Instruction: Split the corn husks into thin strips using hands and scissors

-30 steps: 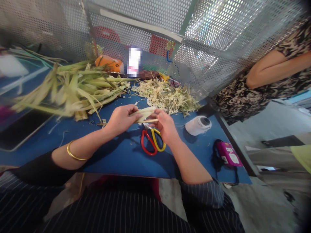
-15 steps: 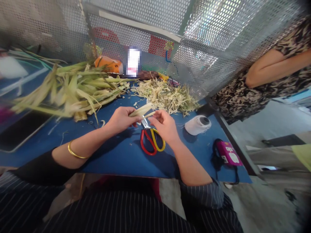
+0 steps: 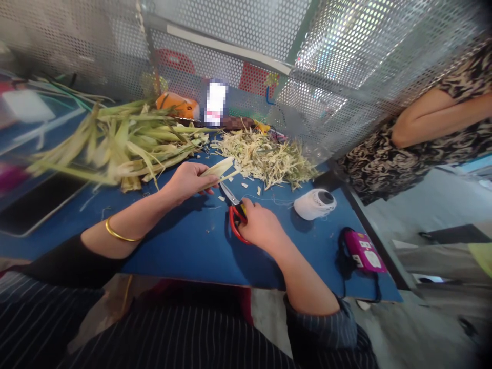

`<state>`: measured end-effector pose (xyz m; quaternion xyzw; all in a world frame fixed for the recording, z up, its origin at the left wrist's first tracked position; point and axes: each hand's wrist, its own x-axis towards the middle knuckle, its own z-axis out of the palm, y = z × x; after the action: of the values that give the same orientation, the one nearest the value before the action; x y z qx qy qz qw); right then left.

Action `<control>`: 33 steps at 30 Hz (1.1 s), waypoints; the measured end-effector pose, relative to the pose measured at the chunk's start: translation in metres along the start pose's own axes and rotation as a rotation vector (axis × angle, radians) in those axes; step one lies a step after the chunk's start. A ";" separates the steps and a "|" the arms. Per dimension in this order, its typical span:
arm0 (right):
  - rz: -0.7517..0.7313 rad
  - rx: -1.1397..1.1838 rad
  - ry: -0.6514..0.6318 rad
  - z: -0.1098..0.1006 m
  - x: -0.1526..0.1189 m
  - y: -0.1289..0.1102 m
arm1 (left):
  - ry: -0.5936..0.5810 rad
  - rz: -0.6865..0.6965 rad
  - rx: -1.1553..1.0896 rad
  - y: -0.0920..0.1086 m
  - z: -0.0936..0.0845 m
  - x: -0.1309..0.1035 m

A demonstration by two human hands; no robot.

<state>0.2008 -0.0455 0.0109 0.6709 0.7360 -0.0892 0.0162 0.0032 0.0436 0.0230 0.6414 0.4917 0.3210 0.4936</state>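
Note:
Pinched in my left hand (image 3: 190, 180) is a pale green husk piece (image 3: 220, 167), its tip pointing up and right. My right hand (image 3: 258, 223) is closed around the handles of the scissors (image 3: 235, 215), which have red and yellow grips. The scissor blades point up and left, close below the husk. Behind my left hand lies a heap of long green husks (image 3: 130, 136). A pile of shredded pale strips (image 3: 269, 159) sits beyond the scissors, with small scraps near the blades.
A white thread spool (image 3: 314, 204) and a magenta box with a black strap (image 3: 365, 251) are at the right of the blue table (image 3: 172, 251). A lit phone (image 3: 216, 102) stands by the mesh panel. Another person's arm (image 3: 434, 118) is at the right.
My right hand has let go of the husk, moved down and closed on the scissors' handles. The scissors have shifted slightly. My left hand still holds the husk.

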 end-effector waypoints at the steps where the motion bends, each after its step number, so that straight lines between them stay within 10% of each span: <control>1: 0.007 0.065 -0.008 -0.002 0.002 0.004 | 0.000 0.003 -0.004 0.000 -0.001 0.000; 11: 0.034 1.301 0.135 -0.004 0.017 0.026 | 0.151 0.046 -0.040 -0.004 -0.013 0.008; 23: -0.029 1.255 -0.021 -0.008 0.013 0.024 | 0.220 0.034 -0.078 0.003 -0.012 0.006; 33: -0.030 1.293 -0.032 -0.008 0.012 0.012 | -0.049 0.004 -0.071 -0.001 -0.002 0.003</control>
<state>0.2124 -0.0312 0.0157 0.5334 0.5428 -0.5247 -0.3815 0.0020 0.0466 0.0221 0.6322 0.4666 0.3235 0.5272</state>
